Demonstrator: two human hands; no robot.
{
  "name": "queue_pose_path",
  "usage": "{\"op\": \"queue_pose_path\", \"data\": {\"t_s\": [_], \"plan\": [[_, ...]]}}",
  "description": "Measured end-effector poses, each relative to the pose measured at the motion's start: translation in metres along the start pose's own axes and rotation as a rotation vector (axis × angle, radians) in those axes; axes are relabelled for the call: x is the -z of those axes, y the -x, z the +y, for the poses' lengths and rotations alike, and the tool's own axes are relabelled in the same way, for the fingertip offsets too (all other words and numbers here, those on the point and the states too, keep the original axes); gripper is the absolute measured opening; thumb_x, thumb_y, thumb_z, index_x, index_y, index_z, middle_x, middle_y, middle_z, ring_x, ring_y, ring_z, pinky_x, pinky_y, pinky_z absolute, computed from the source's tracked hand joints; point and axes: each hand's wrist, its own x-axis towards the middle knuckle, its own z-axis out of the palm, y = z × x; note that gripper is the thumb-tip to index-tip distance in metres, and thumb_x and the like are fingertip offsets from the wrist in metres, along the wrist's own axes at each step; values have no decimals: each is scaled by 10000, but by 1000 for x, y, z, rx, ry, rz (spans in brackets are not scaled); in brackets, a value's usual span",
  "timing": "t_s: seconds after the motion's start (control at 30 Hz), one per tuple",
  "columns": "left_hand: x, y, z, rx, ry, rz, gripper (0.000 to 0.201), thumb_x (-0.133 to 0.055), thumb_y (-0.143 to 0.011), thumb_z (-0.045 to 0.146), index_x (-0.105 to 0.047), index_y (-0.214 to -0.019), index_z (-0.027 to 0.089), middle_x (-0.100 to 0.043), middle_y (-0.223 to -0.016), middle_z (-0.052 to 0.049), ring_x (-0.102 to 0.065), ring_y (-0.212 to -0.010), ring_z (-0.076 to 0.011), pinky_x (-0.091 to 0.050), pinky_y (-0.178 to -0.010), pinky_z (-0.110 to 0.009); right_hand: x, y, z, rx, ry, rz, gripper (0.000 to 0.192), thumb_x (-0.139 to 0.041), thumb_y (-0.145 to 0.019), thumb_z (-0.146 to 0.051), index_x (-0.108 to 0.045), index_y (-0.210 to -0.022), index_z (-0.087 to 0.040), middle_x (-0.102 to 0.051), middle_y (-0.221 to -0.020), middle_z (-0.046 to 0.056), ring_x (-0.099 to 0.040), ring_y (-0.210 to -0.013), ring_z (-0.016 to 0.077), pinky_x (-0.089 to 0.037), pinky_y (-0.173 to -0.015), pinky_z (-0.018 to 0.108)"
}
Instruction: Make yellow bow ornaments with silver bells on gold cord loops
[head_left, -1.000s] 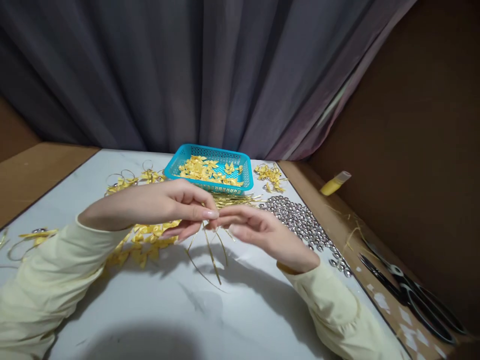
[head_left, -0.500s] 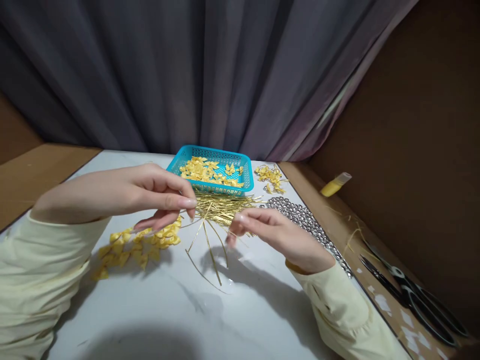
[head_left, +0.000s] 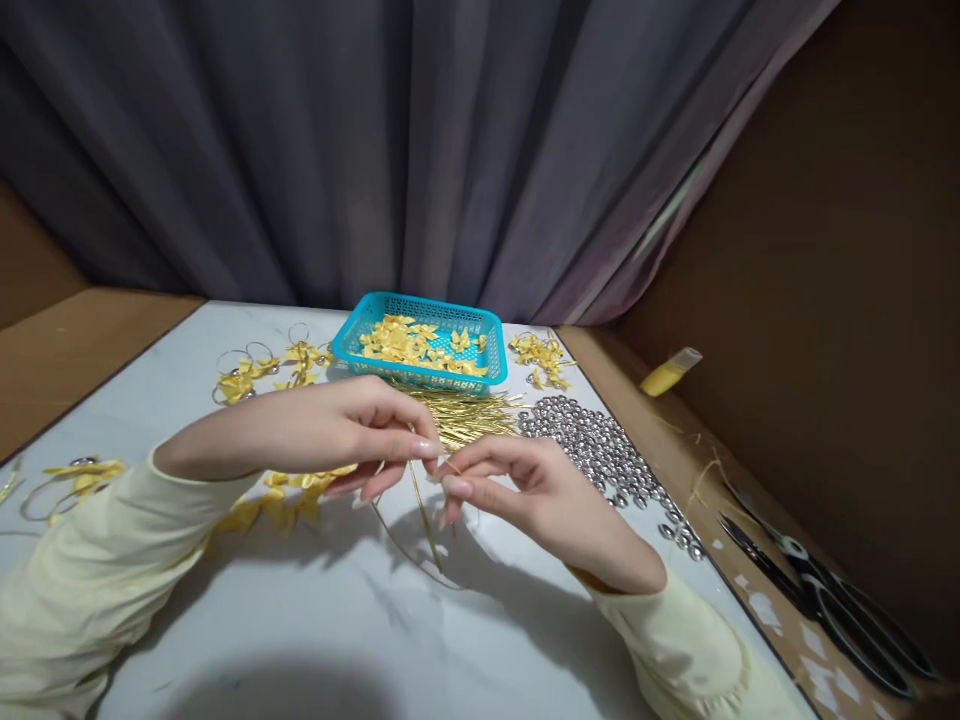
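Observation:
My left hand [head_left: 375, 440] is closed in a pinch, its thumb and index fingertips together over the middle of the table. Almost touching it, my right hand [head_left: 510, 490] is closed the same way. A thin gold strand [head_left: 451, 467] shows between the two sets of fingertips; most of it is hidden by the fingers. Several loose gold strands [head_left: 424, 520] lie on the white table just below. Behind my hands is a pile of gold strands [head_left: 472, 418]. Yellow ribbon bows [head_left: 281, 505] lie partly hidden beyond my left forearm.
A turquoise basket [head_left: 341, 345] with yellow bows stands at the back. Silver beads [head_left: 585, 440] are heaped at right. Bows with rings [head_left: 300, 360] lie at left, more bows [head_left: 540, 355] at back right. Black scissors [head_left: 825, 600] and a yellow tube [head_left: 671, 372] are on the right side.
My left hand has moved right and slightly down, and my right hand a little left, so their fingertips now meet. The right fingers have closed on the thin strand.

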Motion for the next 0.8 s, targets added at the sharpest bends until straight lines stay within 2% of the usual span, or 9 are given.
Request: {"op": "queue_pose_path", "data": {"t_s": [0.07, 0.2, 0.3, 0.4, 0.47, 0.53, 0.6, 0.7, 0.8], "plan": [[5, 6, 1, 8, 0, 33, 304, -469, -895, 416, -565, -718, 188, -549, -522, 29, -459, -388, -86, -363, -403, -174, 7, 3, -5, -27, 48, -18, 199, -616, -838, -344, -673, -818, -154, -714, -720, 35, -646, -715, 143, -496, -750, 302], [15, 22, 4, 12, -37, 128, 345, -500, -870, 411, -567, -625, 177, -558, -508, 11, -488, -411, -101, -396, -441, -180, 22, 10, -11, -53, 155, -41, 177, -607, -845, -333, -676, -849, -170, -726, -761, 32, -663, -735, 145, -503, -763, 300], [21, 33, 6, 33, -98, 159, 334, -517, -851, 404, -622, -638, 169, -556, -501, 14, -506, -447, -110, -424, -499, -180, 30, 15, -15, 26, 288, 25, 152, -591, -856, -286, -689, -807, -180, -722, -827, 37, -660, -798, 146, -500, -770, 285], [24, 38, 5, 36, -162, 124, 349, -502, -859, 387, -657, -638, 166, -590, -537, 11, -545, -506, -122, -437, -553, -176, 32, 18, -20, 155, 407, 45, 158, -591, -853, -228, -700, -749, -181, -714, -843, 34, -647, -859, 150, -485, -798, 283], [23, 35, 3, 10, -209, 70, 301, -512, -862, 362, -699, -709, 182, -662, -665, -4, -608, -643, -156, -441, -609, -174, 30, 20, -22, 223, 463, 63, 133, -604, -844, -203, -698, -752, -185, -713, -826, 25, -644, -873, 151, -470, -821, 292], [18, 27, 0, -8, -254, -25, 193, -565, -844, 340, -712, -907, 231, -705, -882, -4, -633, -806, -183, -442, -678, -178, 25, 22, -21, 279, 510, 69, 107, -611, -841, -176, -691, -772, -189, -714, -819, 18, -640, -904, 153, -444, -853, 309], [9, 13, -4, -33, -255, -153, 224, -605, -836, 333, -671, -1040, 271, -709, -942, 12, -625, -897, -181, -436, -757, -188, 19, 24, -20, 331, 568, 55, 109, -599, -846, -131, -685, -806, -185, -713, -838, 22, -634, -936, 154, -406, -890, 332], [-5, -9, -9, -128, -92, -357, 328, -664, -799, 294, -613, -1122, 265, -703, -1012, 16, -616, -968, -164, -414, -876, -216, 13, 26, -20, 406, 612, 31, 135, -563, -858, -81, -665, -836, -167, -703, -846, 28, -634, -884, 141, -380, -889, 338], [-16, -24, -11, -157, -10, -420, 423, -748, -707, 314, -624, -1108, 263, -648, -1139, 10, -581, -1046, -188, -408, -927, -251, 12, 28, -22, 431, 607, 29, 173, -530, -865, -53, -633, -787, -168, -676, -782, -1, -610, -780, 110, -378, -868, 316]]}}
